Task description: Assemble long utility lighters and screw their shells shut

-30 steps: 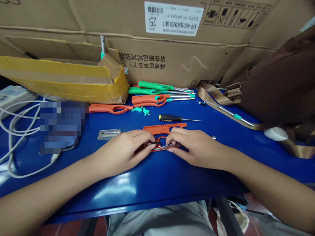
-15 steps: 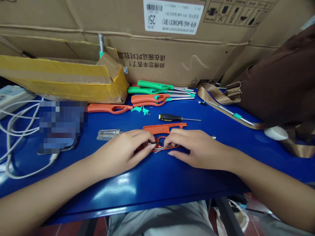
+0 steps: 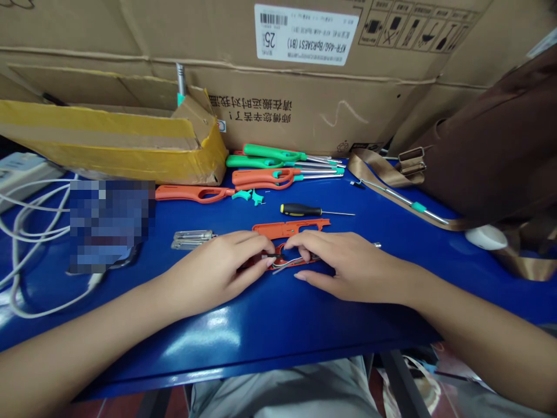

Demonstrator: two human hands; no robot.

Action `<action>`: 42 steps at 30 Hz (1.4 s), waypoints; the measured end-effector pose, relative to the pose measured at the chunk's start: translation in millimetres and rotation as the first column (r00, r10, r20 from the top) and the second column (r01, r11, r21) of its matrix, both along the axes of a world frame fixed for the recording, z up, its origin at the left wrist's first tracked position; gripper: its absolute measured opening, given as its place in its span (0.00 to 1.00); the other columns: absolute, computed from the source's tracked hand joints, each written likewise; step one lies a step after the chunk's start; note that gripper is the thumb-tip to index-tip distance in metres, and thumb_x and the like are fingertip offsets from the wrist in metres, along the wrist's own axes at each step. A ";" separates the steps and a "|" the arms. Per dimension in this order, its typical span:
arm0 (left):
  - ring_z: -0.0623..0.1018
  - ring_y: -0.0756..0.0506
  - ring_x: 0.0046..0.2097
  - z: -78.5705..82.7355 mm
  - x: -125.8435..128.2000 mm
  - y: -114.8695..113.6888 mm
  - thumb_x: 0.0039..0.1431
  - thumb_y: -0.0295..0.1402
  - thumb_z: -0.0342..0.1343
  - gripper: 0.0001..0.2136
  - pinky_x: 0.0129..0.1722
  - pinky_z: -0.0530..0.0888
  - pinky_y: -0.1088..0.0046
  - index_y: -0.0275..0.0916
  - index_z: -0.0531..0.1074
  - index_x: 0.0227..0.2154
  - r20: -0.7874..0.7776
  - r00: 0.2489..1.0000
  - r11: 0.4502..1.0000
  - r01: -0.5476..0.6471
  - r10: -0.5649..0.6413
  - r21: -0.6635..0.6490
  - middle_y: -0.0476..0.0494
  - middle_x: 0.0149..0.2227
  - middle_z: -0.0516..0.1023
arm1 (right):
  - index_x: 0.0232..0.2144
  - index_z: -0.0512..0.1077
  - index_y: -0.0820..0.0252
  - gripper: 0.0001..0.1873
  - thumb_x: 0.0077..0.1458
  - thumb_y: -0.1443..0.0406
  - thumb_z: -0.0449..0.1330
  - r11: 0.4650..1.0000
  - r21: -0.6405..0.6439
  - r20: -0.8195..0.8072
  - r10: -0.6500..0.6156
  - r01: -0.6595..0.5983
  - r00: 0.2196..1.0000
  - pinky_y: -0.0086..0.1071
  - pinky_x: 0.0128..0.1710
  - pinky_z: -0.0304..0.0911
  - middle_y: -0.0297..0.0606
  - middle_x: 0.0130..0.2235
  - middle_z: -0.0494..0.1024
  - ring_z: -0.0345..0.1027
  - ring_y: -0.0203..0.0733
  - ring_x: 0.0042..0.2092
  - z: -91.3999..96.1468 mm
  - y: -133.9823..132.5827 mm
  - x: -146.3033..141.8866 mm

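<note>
My left hand [image 3: 232, 261] is closed, its thumb and forefinger pinching a small black part [image 3: 274, 255] over an orange lighter casing half [image 3: 314, 259]. Thin wires [image 3: 287, 264] run from near that part toward the right. My right hand [image 3: 348, 261] arches over the casing's other end, thumb and fingers apart; its curled fingertips are partly hidden. Just behind both hands lies the other orange casing half [image 3: 274, 230], inner side up. Farther back is a black and yellow screwdriver [image 3: 302, 209].
Several long-necked lighters [image 3: 270, 177] lie at the back, near teal triggers [image 3: 257, 197]. Clear tubes [image 3: 191, 238] lie left. A yellow-taped box [image 3: 152, 157], white cables [image 3: 35, 232] and a blurred-out object [image 3: 111, 226] are also left. A metal lighter tube [image 3: 400, 198] rests on a brown strap [image 3: 378, 168].
My right forefinger has lifted slightly and shifted left, away from the wires, which show more. My left hand keeps its pinch almost in place.
</note>
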State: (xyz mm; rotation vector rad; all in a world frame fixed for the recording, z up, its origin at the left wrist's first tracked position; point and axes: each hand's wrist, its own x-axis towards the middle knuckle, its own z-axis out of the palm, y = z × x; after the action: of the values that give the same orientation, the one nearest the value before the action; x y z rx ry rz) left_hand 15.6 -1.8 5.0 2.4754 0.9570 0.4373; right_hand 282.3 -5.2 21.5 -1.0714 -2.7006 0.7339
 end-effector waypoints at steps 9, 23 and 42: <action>0.80 0.50 0.37 -4.4 8.3 -2.7 0.71 0.33 0.55 0.08 0.40 0.74 0.76 0.41 0.79 0.40 0.171 0.979 0.994 -0.105 0.107 -0.023 0.49 0.37 0.83 | 0.51 0.73 0.56 0.12 0.72 0.60 0.54 0.985 0.152 -0.009 -0.083 0.084 0.996 0.33 0.41 0.65 0.39 0.47 0.81 0.76 0.43 0.48 -18.9 -0.9 -13.8; 0.74 0.53 0.29 -7.6 14.2 -9.0 0.63 0.35 0.64 0.12 0.29 0.73 0.79 0.40 0.79 0.48 0.241 0.957 0.986 -0.156 0.164 -0.051 0.49 0.34 0.76 | 0.42 0.77 0.59 0.14 0.71 0.65 0.51 0.932 0.358 0.081 -0.089 0.055 0.993 0.31 0.30 0.55 0.39 0.44 0.79 0.71 0.38 0.36 -23.8 2.7 -13.5; 0.79 0.47 0.44 -14.4 11.8 -8.2 0.66 0.28 0.61 0.09 0.46 0.76 0.73 0.35 0.78 0.47 0.210 0.977 0.997 0.023 -0.037 0.070 0.44 0.42 0.80 | 0.37 0.72 0.59 0.09 0.66 0.73 0.54 0.823 0.537 0.319 0.007 -0.187 0.948 0.36 0.26 0.46 0.35 0.39 0.78 0.67 0.40 0.30 -8.0 0.8 -13.5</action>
State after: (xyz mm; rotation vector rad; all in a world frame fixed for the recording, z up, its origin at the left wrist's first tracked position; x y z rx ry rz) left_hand 27.3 -10.0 -9.4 2.4391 0.8297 0.7172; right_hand 268.8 -4.4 13.5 -0.9476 -2.9369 -0.2619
